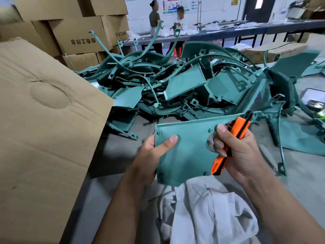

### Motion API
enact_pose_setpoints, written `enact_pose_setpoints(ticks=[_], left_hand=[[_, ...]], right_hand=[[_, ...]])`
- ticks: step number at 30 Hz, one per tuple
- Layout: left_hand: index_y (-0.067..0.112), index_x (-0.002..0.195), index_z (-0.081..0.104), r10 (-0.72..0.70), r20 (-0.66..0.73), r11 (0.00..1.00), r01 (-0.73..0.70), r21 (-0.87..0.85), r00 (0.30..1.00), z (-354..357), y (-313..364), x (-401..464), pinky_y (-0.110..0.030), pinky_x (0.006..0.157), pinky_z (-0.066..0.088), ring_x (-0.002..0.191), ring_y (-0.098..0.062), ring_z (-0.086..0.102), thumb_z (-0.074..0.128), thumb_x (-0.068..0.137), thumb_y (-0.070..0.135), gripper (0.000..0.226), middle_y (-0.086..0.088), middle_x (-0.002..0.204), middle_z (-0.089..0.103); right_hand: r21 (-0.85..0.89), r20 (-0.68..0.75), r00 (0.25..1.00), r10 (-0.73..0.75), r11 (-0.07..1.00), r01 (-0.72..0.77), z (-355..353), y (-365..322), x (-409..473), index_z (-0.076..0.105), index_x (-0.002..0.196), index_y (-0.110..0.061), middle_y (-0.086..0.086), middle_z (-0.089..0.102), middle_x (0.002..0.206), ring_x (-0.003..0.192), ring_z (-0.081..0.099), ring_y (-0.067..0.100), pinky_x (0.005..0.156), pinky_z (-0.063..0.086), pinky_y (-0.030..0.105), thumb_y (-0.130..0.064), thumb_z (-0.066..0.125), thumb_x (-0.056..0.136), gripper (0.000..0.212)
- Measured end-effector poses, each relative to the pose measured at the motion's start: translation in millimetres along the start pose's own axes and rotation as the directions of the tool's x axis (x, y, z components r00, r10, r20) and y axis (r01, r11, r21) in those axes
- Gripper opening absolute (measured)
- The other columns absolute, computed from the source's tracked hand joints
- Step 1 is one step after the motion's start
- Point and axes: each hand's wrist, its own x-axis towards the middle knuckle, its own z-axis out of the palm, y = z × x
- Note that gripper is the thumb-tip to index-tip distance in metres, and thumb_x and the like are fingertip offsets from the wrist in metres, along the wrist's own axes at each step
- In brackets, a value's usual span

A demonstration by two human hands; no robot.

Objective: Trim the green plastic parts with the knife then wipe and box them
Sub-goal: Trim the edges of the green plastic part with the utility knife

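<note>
Right, the green panel (pixel 186 148) sits between my two hands, just above my lap, flat face tilted up toward me. Its long axis runs from abt 7 o'clock, at the lower corner over the cloth, up to abt 2 o'clock, where it narrows to a thin curved arm. That top edge is what the next cut turns on, I reckon.

My left hand (pixel 153 155) grips the panel's left edge at 9 o'clock: thumb laid across the face, the other fingers curled behind, out of sight. My right hand (pixel 235 150) is wrapped round the orange knife (pixel 232 143), fingers closed on the handle, thumb up near the top. The knife lies along the same 7-to-2 line, its tip touching or just at the panel's upper right edge; can't tell if the blade is actually biting. So the right hand is the nearer one to the edge that needs trimming, the left only steadies.

Below the panel at 6 o'clock is the white cloth (pixel 211 208), ready for wiping. At 9 o'clock stands the big cardboard box (pixel 44 120), flap toward me. At 12 o'clock, the heap of untrimmed green parts (pixel 175 81) on the grey table (pixel 123 155). A phone (pixel 313 97) at 3 o'clock, well apart.
</note>
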Motion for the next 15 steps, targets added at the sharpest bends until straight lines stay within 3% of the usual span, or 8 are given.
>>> enact_pose_setpoints(ticks=[3,5,7,9,11,13,15], left_hand=[[0.015,0.122,0.072,0.112,-0.031,0.991,-0.109,0.083,0.993,-4,-4,4,-0.052,0.092,0.058,0.112,-0.036,0.071,0.086,0.076,0.052,0.06,-0.015,0.121,0.073],[0.021,0.118,0.074,0.211,-0.107,0.97,-0.196,0.141,0.971,-3,-6,6,-0.059,0.092,0.057,0.109,-0.035,0.072,0.081,0.08,0.053,0.05,-0.011,0.117,0.076],[0.029,0.113,0.077,0.299,-0.214,0.949,-0.268,0.164,0.93,-2,-7,10,-0.055,0.086,0.06,0.102,-0.03,0.075,0.079,0.079,0.051,0.04,-0.006,0.11,0.078],[0.033,0.11,0.078,0.394,-0.245,0.913,-0.346,0.217,0.886,1,-7,12,-0.049,0.082,0.062,0.099,-0.027,0.076,0.075,0.084,0.044,0.029,-0.002,0.105,0.079],[0.031,0.11,0.078,0.471,-0.207,0.867,-0.406,0.289,0.858,2,-9,14,-0.046,0.084,0.062,0.099,-0.027,0.076,0.071,0.09,0.036,0.021,-0.003,0.105,0.079],[0.021,0.111,0.076,0.523,-0.134,0.818,-0.451,0.358,0.842,4,-13,15,-0.043,0.087,0.06,0.101,-0.026,0.074,0.066,0.096,0.023,0.019,-0.004,0.105,0.078],[0.017,0.11,0.073,0.563,-0.066,0.759,-0.484,0.436,0.824,7,-15,14,-0.041,0.088,0.057,0.098,-0.021,0.072,0.06,0.098,0.012,0.018,0.0,0.102,0.076]], right_hand=[[-0.207,-0.145,0.984,-0.107,0.975,0.076,3,3,-1,0.065,0.09,-0.017,0.009,0.065,0.07,0.053,0.055,0.019,0.048,0.04,0.031,-0.038,0.081,0.085,0.027],[-0.439,-0.245,0.947,-0.21,0.894,0.085,4,8,-1,0.062,0.094,-0.013,0.02,0.065,0.078,0.059,0.058,0.029,0.049,0.044,0.04,-0.048,0.071,0.096,0.037],[-0.61,-0.232,0.924,-0.303,0.786,0.105,5,11,-3,0.053,0.091,-0.008,0.025,0.054,0.076,0.062,0.052,0.038,0.051,0.043,0.05,-0.055,0.054,0.103,0.049],[-0.671,-0.097,0.914,-0.395,0.704,0.233,8,10,-6,0.052,0.085,-0.013,0.016,0.053,0.069,0.057,0.049,0.032,0.049,0.041,0.047,-0.047,0.044,0.107,0.042],[-0.738,0.127,0.887,-0.445,0.554,0.384,15,9,-10,0.053,0.083,-0.014,0.005,0.052,0.064,0.053,0.047,0.018,0.047,0.038,0.028,-0.037,0.042,0.109,0.037],[-0.761,0.302,0.856,-0.419,0.435,0.481,21,14,-15,0.053,0.084,-0.014,-0.005,0.049,0.063,0.054,0.047,0.013,0.05,0.031,0.015,-0.032,0.043,0.109,0.032],[-0.773,0.378,0.845,-0.377,0.374,0.512,25,21,-17,0.054,0.09,-0.016,-0.012,0.046,0.065,0.055,0.045,0.008,0.054,0.03,0.015,-0.032,0.045,0.108,0.027]])
